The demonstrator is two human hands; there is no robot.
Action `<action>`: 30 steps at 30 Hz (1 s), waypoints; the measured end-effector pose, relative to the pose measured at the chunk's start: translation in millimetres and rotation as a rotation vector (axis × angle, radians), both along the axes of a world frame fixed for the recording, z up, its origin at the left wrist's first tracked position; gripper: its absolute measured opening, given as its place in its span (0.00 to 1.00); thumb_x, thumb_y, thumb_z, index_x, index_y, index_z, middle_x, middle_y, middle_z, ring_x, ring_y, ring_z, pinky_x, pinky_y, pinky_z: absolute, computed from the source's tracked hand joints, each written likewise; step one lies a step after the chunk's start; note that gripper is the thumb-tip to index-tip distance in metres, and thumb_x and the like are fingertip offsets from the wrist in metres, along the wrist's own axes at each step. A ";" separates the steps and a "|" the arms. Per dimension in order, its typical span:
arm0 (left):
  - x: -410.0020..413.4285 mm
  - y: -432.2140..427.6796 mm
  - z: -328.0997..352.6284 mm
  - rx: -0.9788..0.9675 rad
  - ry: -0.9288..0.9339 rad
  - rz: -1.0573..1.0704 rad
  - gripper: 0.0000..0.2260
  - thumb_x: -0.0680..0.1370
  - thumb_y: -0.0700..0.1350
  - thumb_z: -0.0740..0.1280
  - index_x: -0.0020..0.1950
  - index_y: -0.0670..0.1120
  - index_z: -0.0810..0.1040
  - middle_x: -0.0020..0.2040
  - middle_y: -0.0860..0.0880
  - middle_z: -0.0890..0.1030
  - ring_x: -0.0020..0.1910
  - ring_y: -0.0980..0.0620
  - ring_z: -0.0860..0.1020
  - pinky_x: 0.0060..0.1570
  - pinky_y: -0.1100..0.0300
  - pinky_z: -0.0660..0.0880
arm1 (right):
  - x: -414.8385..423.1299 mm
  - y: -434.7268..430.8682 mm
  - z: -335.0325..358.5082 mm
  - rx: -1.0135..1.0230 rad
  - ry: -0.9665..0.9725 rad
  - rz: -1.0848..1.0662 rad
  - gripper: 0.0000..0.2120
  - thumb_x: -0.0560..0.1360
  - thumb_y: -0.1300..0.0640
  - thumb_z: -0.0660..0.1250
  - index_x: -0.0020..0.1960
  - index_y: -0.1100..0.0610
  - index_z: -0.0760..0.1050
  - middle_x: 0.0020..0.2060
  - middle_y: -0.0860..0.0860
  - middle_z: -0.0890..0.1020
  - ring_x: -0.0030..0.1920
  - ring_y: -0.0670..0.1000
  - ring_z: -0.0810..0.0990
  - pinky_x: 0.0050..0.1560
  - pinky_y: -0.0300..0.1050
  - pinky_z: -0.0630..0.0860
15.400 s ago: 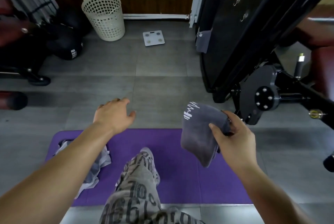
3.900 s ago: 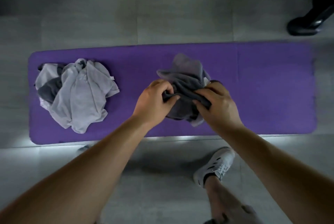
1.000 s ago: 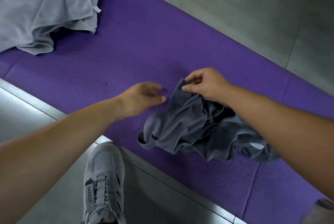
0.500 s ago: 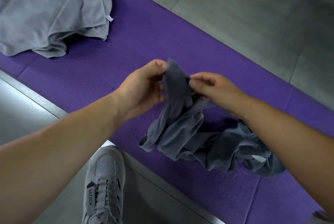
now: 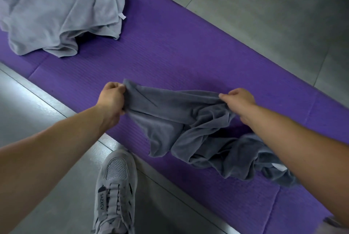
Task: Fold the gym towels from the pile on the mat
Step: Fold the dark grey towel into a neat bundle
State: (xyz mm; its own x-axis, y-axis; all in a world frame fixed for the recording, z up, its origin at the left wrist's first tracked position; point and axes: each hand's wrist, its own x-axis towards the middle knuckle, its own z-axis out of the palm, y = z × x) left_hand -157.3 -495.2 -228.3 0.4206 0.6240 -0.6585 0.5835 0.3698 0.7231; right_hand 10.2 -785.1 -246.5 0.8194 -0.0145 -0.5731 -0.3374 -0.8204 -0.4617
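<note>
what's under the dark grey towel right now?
The purple mat shows around the dark grey towel, whose lower part lies bunched on it. The left hand and right hand pinch its upper edge. Anything beneath the bunched folds is covered.

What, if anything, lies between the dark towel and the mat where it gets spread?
Nothing visible. The left hand and right hand pinch the dark towel; the mat beyond it is bare. The pale towel pile lies apart, upper left.
</note>
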 end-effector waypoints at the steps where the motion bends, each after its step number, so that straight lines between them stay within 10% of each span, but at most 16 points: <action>1: -1.8 1.5 -0.8 -0.062 -0.031 0.033 0.04 0.84 0.46 0.63 0.56 0.47 0.74 0.45 0.48 0.79 0.45 0.49 0.78 0.46 0.50 0.76 | 0.0 -1.2 -2.4 -0.038 0.005 0.008 0.15 0.75 0.44 0.71 0.41 0.54 0.72 0.42 0.51 0.77 0.42 0.54 0.78 0.34 0.45 0.72; 7: -10.2 -5.2 -10.6 -0.082 -0.006 -0.119 0.04 0.82 0.45 0.68 0.53 0.45 0.79 0.50 0.44 0.83 0.47 0.47 0.82 0.53 0.45 0.80 | 2.4 -8.9 -14.6 -0.216 0.075 0.068 0.21 0.74 0.41 0.72 0.51 0.59 0.79 0.49 0.54 0.82 0.47 0.55 0.80 0.38 0.44 0.74; 10: -6.1 -5.8 -11.6 0.003 0.035 -0.187 0.03 0.82 0.43 0.66 0.49 0.46 0.79 0.48 0.45 0.81 0.44 0.48 0.80 0.47 0.51 0.79 | 0.7 -12.6 -12.8 -0.312 0.028 0.163 0.17 0.75 0.41 0.70 0.51 0.55 0.82 0.52 0.53 0.83 0.56 0.57 0.80 0.58 0.51 0.76; 15: 20.1 -23.3 8.6 -0.048 -0.096 -0.321 0.16 0.79 0.45 0.72 0.66 0.50 0.75 0.59 0.48 0.82 0.50 0.50 0.82 0.42 0.57 0.80 | -6.1 17.1 38.7 0.480 0.177 -0.093 0.15 0.77 0.48 0.72 0.36 0.52 0.74 0.29 0.48 0.79 0.32 0.48 0.77 0.35 0.44 0.74; 18: 39.8 -50.5 34.8 0.192 -0.223 -0.565 0.31 0.73 0.50 0.77 0.73 0.53 0.68 0.67 0.50 0.75 0.64 0.54 0.76 0.56 0.57 0.77 | -20.8 48.0 77.2 0.698 0.253 -0.074 0.11 0.79 0.50 0.70 0.40 0.54 0.75 0.33 0.52 0.82 0.34 0.49 0.80 0.36 0.43 0.79; 20: 40.8 -67.2 55.6 0.363 -0.281 -0.696 0.25 0.72 0.54 0.78 0.65 0.51 0.76 0.61 0.50 0.80 0.62 0.53 0.77 0.63 0.52 0.76 | -31.4 62.1 91.1 0.821 0.344 -0.044 0.12 0.81 0.51 0.66 0.48 0.60 0.77 0.42 0.60 0.83 0.41 0.54 0.82 0.41 0.47 0.82; 25: 15.6 -67.9 66.7 0.326 -0.269 -0.728 0.15 0.70 0.54 0.80 0.51 0.50 0.83 0.44 0.51 0.85 0.45 0.52 0.84 0.48 0.54 0.81 | -52.0 66.9 99.1 0.991 0.677 -0.043 0.21 0.83 0.47 0.57 0.58 0.64 0.78 0.50 0.60 0.85 0.49 0.56 0.85 0.52 0.54 0.83; 30: -29.2 -18.6 31.6 -0.150 -0.174 -0.405 0.13 0.73 0.40 0.77 0.56 0.41 0.84 0.54 0.40 0.85 0.54 0.41 0.83 0.53 0.52 0.80 | -35.8 64.6 73.2 0.693 0.328 -0.019 0.07 0.82 0.56 0.64 0.50 0.57 0.79 0.42 0.54 0.84 0.41 0.51 0.84 0.42 0.46 0.83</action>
